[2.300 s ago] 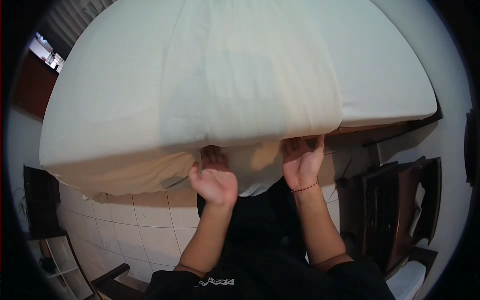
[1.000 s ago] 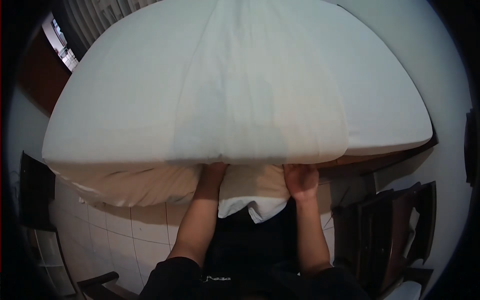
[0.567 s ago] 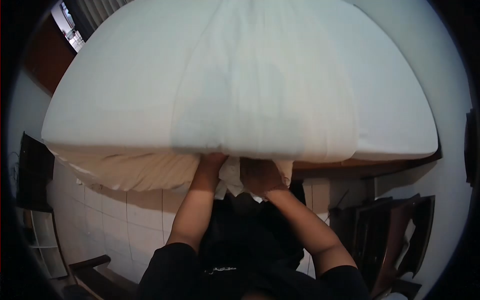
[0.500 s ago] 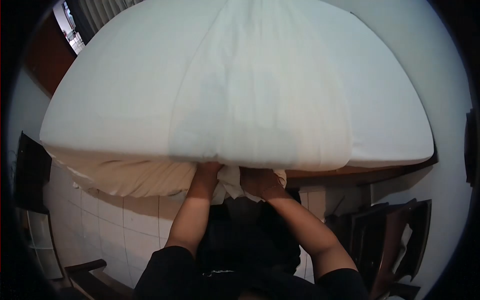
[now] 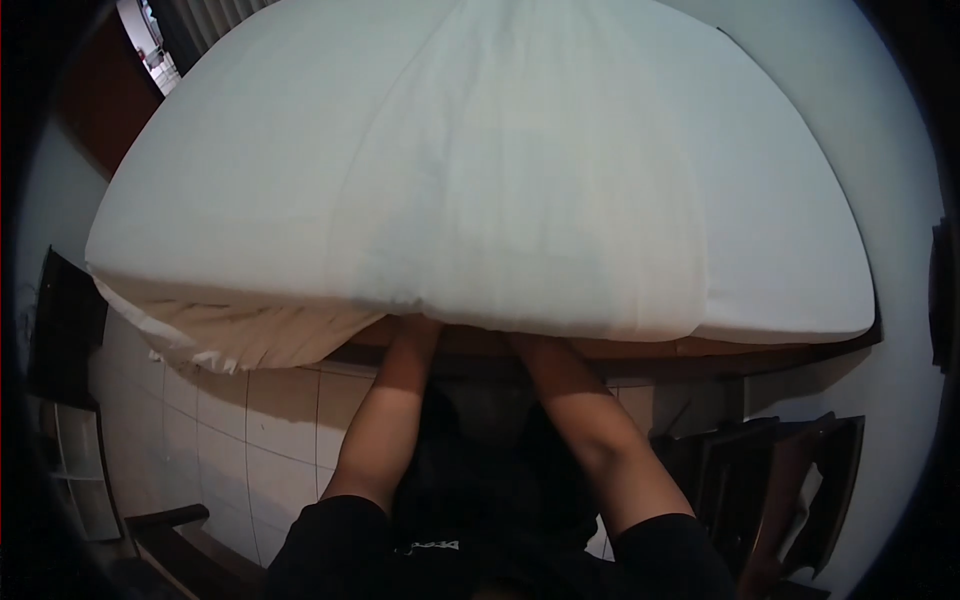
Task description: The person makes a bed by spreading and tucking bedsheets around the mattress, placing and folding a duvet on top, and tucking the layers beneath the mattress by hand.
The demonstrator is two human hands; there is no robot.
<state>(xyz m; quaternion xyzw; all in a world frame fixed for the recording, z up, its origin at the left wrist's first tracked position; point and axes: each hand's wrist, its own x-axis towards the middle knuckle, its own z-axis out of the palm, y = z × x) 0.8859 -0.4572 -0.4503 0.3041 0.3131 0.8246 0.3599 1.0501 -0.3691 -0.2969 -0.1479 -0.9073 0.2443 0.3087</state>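
Note:
A pale fitted sheet point(image 5: 520, 210) covers the mattress, with a broad lengthwise fold and wrinkles down its middle. My left hand point(image 5: 416, 324) reaches in beneath the mattress's near edge, and only its back part shows. Just right of it, my right hand point(image 5: 522, 342) goes under the same edge and is almost wholly hidden. The fingers of both hands are out of sight, so whether they hold cloth cannot be seen. To the left, a loose, gathered part of the sheet point(image 5: 255, 335) hangs below the mattress edge.
A dark wooden bed frame point(image 5: 640, 362) runs under the mattress. Light floor tiles point(image 5: 215, 440) lie to the left. Dark wooden furniture point(image 5: 770, 480) stands at the lower right, and a shelf unit point(image 5: 80, 460) at the lower left. A wall point(image 5: 900, 250) borders the bed's right side.
Both hands have moved forward under the mattress edge. The bunched cloth between them has gone out of sight beneath it, and more of the bed frame shows.

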